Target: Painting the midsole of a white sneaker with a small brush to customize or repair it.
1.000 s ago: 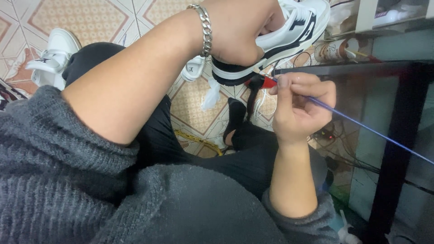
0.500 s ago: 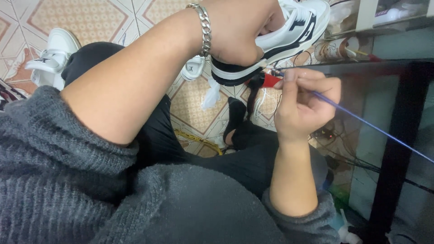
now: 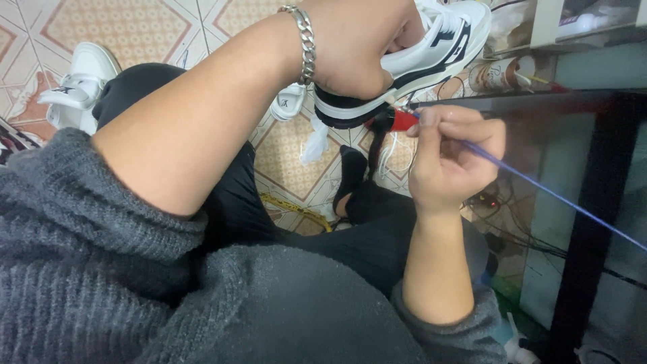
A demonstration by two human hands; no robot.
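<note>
Sneaker (image 3: 431,50) in white and black sits up in our left hand (image 3: 357,44), whose fingers are wrapped tight around its middle, sole facing down. Just below the sole, our right hand (image 3: 448,158) is closed around a thin blue rod (image 3: 539,189) with a red tip (image 3: 397,121), the tip touching or nearly touching the sole's edge. Another white shoe (image 3: 77,87) lies on the tiled floor (image 3: 121,27), well apart to the left.
</note>
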